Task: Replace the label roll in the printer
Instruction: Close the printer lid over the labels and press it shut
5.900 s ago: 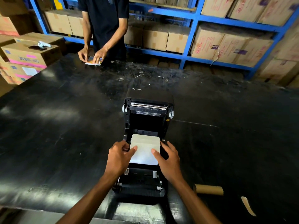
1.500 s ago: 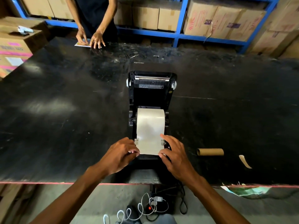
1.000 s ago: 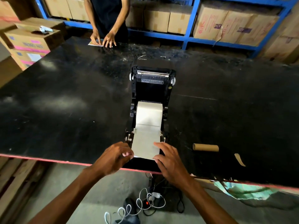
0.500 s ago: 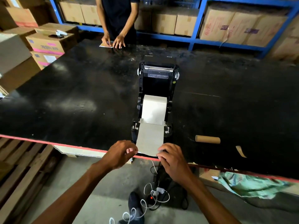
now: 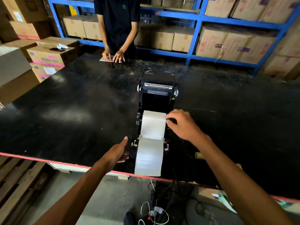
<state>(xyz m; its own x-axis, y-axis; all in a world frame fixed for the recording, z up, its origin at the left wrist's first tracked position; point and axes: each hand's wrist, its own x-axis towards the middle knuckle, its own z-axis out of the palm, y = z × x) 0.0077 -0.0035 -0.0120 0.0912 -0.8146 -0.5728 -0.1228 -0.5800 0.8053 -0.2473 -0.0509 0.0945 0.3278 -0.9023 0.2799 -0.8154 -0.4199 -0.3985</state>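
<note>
The black label printer point(image 5: 156, 96) stands on the black table point(image 5: 73, 111) with its lid tipped open. A white label roll point(image 5: 153, 123) lies in its bay. The paper strip point(image 5: 148, 159) runs out over the printer's front and hangs past the table's edge. My left hand point(image 5: 117, 151) lies flat against the printer's front left corner, thumb up. My right hand point(image 5: 181, 124) reaches over the printer's right side, with thumb and forefinger pinched at the roll's right end.
An empty cardboard core point(image 5: 198, 155) lies right of the printer, mostly hidden by my right forearm. A person point(image 5: 116, 26) stands at the far edge with hands on a paper point(image 5: 105, 59). Cartons point(image 5: 50, 55) are stacked at the left. Cables point(image 5: 154, 213) lie on the floor below.
Both hands have let go of the strip's free end, which now hangs over the table edge. My right hand moved up to the roll; my left moved to the printer's side.
</note>
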